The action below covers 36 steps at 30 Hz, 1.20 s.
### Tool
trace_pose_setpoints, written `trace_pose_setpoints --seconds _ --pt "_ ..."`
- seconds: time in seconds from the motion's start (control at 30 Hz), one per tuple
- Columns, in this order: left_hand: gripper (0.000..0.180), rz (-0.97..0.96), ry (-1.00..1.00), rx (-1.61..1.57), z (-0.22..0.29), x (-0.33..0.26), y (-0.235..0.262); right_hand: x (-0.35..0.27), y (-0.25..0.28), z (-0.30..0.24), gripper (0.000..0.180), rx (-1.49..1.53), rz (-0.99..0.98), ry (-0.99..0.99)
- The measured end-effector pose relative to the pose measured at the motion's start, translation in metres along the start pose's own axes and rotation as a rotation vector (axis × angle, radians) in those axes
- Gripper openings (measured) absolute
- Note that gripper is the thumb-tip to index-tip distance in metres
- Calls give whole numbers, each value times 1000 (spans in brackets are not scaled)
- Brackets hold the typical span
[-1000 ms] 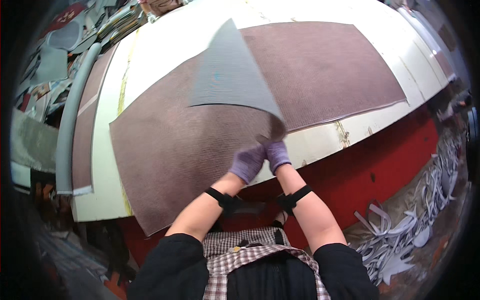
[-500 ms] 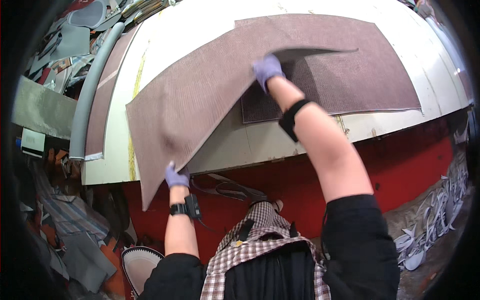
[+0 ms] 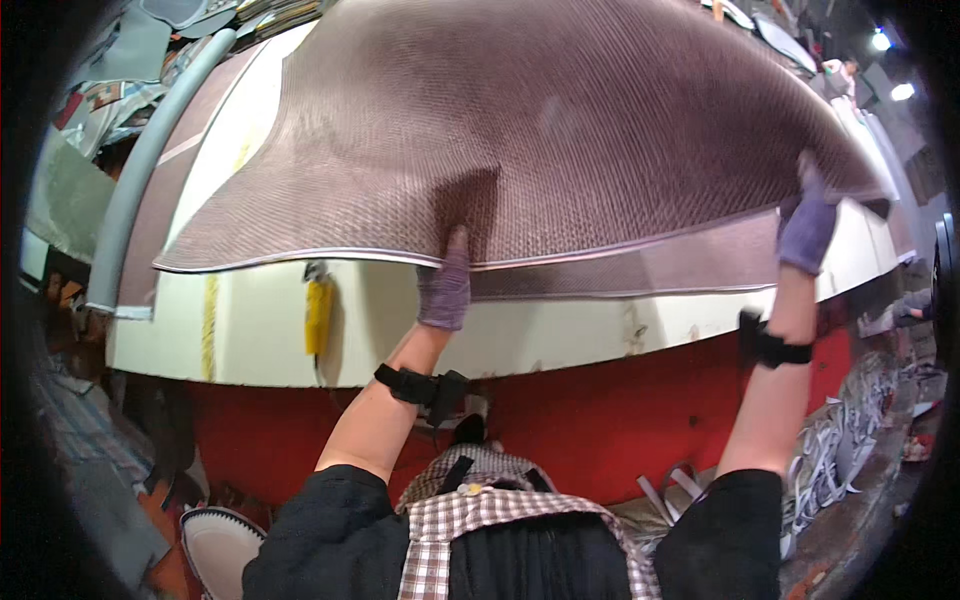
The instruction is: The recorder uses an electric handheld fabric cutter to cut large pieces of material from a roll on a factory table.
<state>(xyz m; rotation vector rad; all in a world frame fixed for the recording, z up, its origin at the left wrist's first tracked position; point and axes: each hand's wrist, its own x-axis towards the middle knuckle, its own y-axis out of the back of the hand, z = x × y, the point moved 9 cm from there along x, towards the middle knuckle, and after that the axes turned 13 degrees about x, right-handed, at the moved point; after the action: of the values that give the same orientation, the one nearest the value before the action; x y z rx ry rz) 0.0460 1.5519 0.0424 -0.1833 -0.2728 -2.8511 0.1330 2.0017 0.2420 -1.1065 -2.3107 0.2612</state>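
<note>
A large brown textured sheet (image 3: 600,130) is raised above the white table (image 3: 390,320), its pale near edge bowed between my hands. My left hand (image 3: 446,285), in a purple glove, grips that edge near the middle, thumb on top and fingers hidden beneath. Toward the sheet's right end, my right hand (image 3: 808,228), gloved alike, pinches the edge the same way. Under the raised sheet another brown sheet (image 3: 620,278) lies flat on the table, mostly covered.
A yellow-handled tool (image 3: 319,315) lies near the table's front edge. At the left are a long grey roll (image 3: 165,160) and a brown strip. White trimmings (image 3: 840,450) pile on the floor at right. Another person (image 3: 842,80) is far off at the right.
The sheet has been lifted and spread wide, its long edge now facing me. My left hand moved up and right, my right hand far to the right. The yellow-handled tool has come into view.
</note>
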Motion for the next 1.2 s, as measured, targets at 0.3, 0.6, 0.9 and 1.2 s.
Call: trace_pose_setpoints --seconds 0.3,0.6,0.9,1.2 --pt "53 -687 91 755 -172 -20 -117 -86 361 307 63 10 724 -682" --pt "34 -428 911 39 -314 46 9 -138 300 386 107 301 721 -884" --pt "66 -459 1027 -17 -316 85 -86 -39 399 369 70 381 792 -674" --pt "63 -336 789 571 -293 115 -68 130 318 276 44 -338 249 -201"
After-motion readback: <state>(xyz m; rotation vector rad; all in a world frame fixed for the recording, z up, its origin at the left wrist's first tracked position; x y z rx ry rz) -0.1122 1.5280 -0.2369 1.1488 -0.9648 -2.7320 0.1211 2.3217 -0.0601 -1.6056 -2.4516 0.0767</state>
